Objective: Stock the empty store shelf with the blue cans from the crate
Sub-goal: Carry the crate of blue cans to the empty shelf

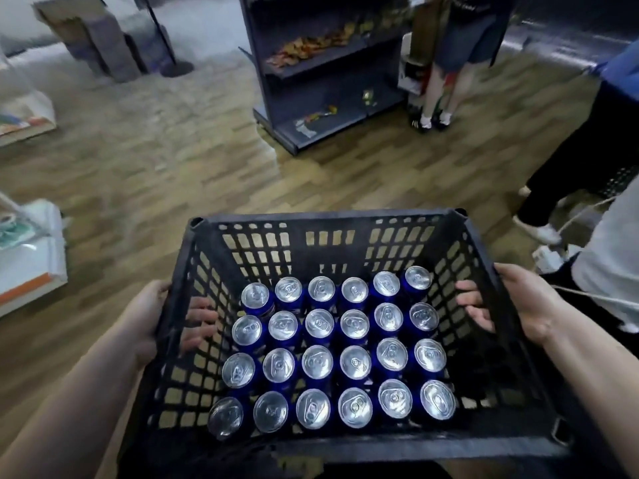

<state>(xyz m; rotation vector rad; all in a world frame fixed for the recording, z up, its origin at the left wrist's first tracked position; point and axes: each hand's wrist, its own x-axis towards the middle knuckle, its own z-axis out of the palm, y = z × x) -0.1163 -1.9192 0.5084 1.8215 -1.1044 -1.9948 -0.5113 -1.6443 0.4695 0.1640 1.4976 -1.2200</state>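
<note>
Head view, single frame. Black lattice crate [328, 216] fills the lower centre of the frame and is held level off the floor by two hands. Left hand [148, 316], lower left: palm on the outside of the crate's left wall, fingers [200, 319] curled over the rim and showing inside through the lattice, so it grips the wall. Right hand [511, 305], lower right: wrapped over the right rim in the same way, four fingers [473, 305] visible inside the crate, also gripping. Blue cans [354, 323] counted by their silver tops: 4 rows of 6, total 24. All stand upright on the crate floor, packed against one another, and fill most of the base, with a bare strip along the right wall. No can is outside the crate. Shelf unit [301, 95], dark grey, upper centre of the frame, well apart from the crate. Three shelf levels are visible. The middle one holds a row of orange and yellow packets, count not legible because of blur. The bottom one holds a few scattered small items. Two other people: one standing [439, 84] just right of the shelf unit, two dark shoes with white socks, and one at the right edge in dark trousers [587, 150], one white shoe seen. Cardboard boxes [86, 32] stacked at upper left, number unclear. Wood-pattern floor [173, 150] throughout.
</note>
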